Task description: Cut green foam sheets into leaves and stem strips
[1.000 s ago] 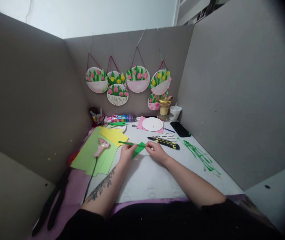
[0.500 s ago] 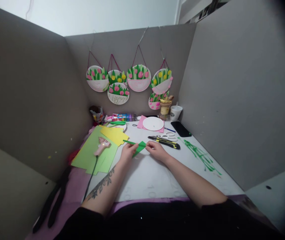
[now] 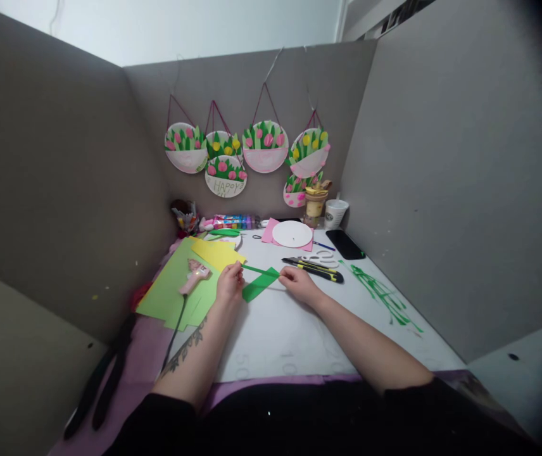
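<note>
A narrow green paper strip (image 3: 260, 270) is stretched between my two hands. My left hand (image 3: 230, 282) pinches its left end, near the yellow paper (image 3: 218, 253). At the right end, my right hand (image 3: 296, 282) is closed on the strip, fingers pressed together. Beneath the strip, a wider green paper piece (image 3: 258, 287) lies slanted on the white table surface (image 3: 275, 335). A black and yellow cutter (image 3: 318, 271) rests just beyond my right hand, with white-handled scissors (image 3: 319, 258) behind it.
A pink glue gun (image 3: 195, 278) lies on light green sheets (image 3: 161, 297) at left. Behind are a white paper disc (image 3: 292, 234) on pink paper, a phone (image 3: 346, 244) and a cup (image 3: 334, 214). Green scraps (image 3: 380, 293) lie right. Decorated plates (image 3: 265, 147) hang on the grey partition.
My left hand has slid left along the strip to its end, uncovering more of the strip and the wider green piece. My right hand has hardly moved.
</note>
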### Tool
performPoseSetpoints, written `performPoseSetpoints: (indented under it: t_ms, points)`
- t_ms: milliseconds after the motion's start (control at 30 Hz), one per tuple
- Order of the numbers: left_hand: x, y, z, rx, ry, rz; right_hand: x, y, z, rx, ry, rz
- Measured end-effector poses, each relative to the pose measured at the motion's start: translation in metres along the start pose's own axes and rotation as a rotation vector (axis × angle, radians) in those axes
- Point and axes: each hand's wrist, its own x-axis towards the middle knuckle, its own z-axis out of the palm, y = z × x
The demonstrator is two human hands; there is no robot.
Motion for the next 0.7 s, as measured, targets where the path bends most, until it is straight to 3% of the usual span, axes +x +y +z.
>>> performPoseSetpoints:
  t_ms: [167, 333, 500, 700]
  points:
    - [-0.005, -0.001, 0.002, 0.085, 0.029, 0.087, 0.001, -0.001, -0.001, 0.107, 0.072, 0.04]
    - [-0.033, -0.022, 0.017, 0.513, -0.274, 0.042, -0.001, -0.007, 0.004, 0.168, 0.058, 0.05]
    - [-0.042, -0.028, 0.02, 0.683, -0.276, 0.144, -0.004, -0.01, 0.01, 0.127, -0.014, 0.036]
    - [-0.04, -0.028, 0.017, 0.758, -0.303, 0.151, -0.004, -0.007, 0.009, 0.122, -0.055, 0.052]
